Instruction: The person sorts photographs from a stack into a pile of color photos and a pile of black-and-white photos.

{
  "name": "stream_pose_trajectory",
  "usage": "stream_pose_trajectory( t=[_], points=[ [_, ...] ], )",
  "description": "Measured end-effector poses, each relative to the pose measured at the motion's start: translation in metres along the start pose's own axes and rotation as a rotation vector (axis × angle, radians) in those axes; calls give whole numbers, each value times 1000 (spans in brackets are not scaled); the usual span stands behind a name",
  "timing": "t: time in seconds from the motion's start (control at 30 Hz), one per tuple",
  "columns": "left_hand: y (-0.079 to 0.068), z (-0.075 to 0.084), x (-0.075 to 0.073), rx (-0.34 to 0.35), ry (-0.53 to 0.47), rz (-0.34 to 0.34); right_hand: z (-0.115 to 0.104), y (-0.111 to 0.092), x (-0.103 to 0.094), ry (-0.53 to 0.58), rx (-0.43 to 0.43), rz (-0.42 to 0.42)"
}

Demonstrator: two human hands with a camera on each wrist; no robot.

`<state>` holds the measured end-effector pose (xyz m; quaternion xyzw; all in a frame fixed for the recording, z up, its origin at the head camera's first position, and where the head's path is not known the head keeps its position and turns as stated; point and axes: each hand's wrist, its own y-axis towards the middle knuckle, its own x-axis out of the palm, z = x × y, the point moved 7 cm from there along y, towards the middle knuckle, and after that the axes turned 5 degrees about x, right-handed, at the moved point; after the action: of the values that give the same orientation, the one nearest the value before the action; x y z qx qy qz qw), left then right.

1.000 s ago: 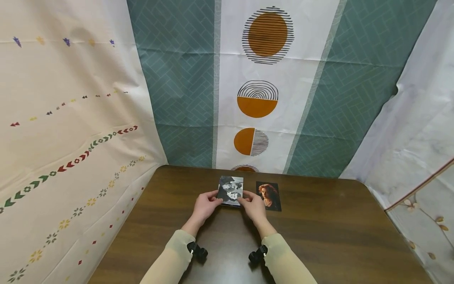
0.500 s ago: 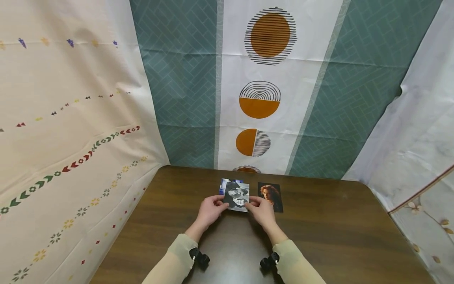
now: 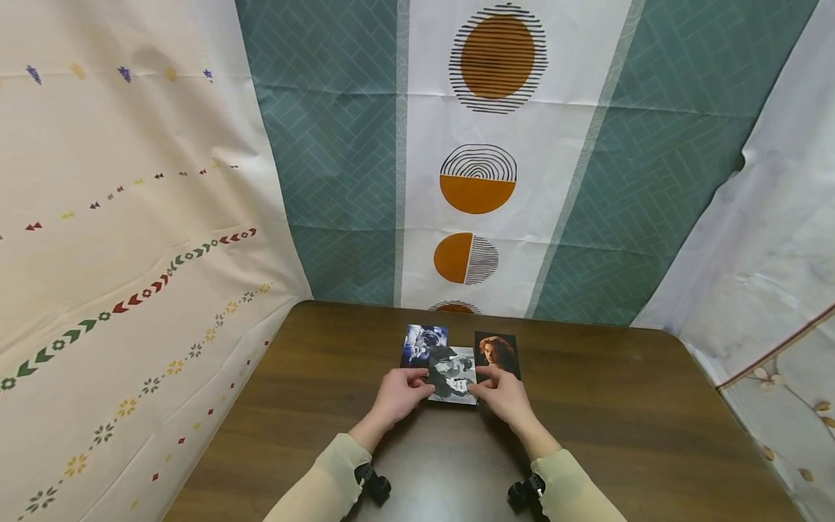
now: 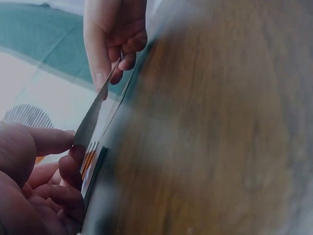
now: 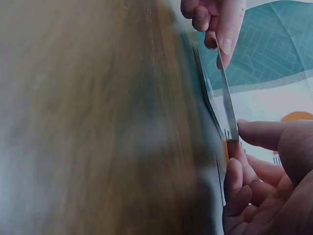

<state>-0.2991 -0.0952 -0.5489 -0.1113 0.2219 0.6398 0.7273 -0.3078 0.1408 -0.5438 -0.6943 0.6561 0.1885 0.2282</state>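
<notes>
A black-and-white photo card [image 3: 451, 375] is held by both hands, one at each side edge. My left hand [image 3: 399, 395] pinches its left edge between thumb and fingers, and my right hand [image 3: 507, 397] pinches the right edge the same way. Both wrist views show the card [image 4: 90, 120] edge-on, raised off the tabletop. Behind it lies a blue-and-white photo card [image 3: 420, 344], its lower right corner covered by the held one. To the right, a dark photo card [image 3: 498, 351] with a red-haired figure lies on the table, its lower part overlapped by my right hand.
The brown wooden table [image 3: 600, 420] reaches back to a green-and-white patterned curtain [image 3: 339, 159]. Cream embroidered cloth [image 3: 143, 275] hangs along the left, and pale marbled cloth [image 3: 770, 239] along the right. A small black camera sits on each wrist.
Both hands have drawn the black-and-white card toward me and to the right. The blue-and-white card, hidden beneath it a second ago, now shows behind it.
</notes>
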Motion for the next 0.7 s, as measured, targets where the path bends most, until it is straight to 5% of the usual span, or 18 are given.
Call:
stream_pose_trajectory(
  t=[0.37,0.7],
  points=[
    [-10,7,24,-23,-152,-126,16,-22,-18,109,58,-83],
    [-21,21,42,22,-175,-185,23,-42,-36,1,43,-89]
  ],
)
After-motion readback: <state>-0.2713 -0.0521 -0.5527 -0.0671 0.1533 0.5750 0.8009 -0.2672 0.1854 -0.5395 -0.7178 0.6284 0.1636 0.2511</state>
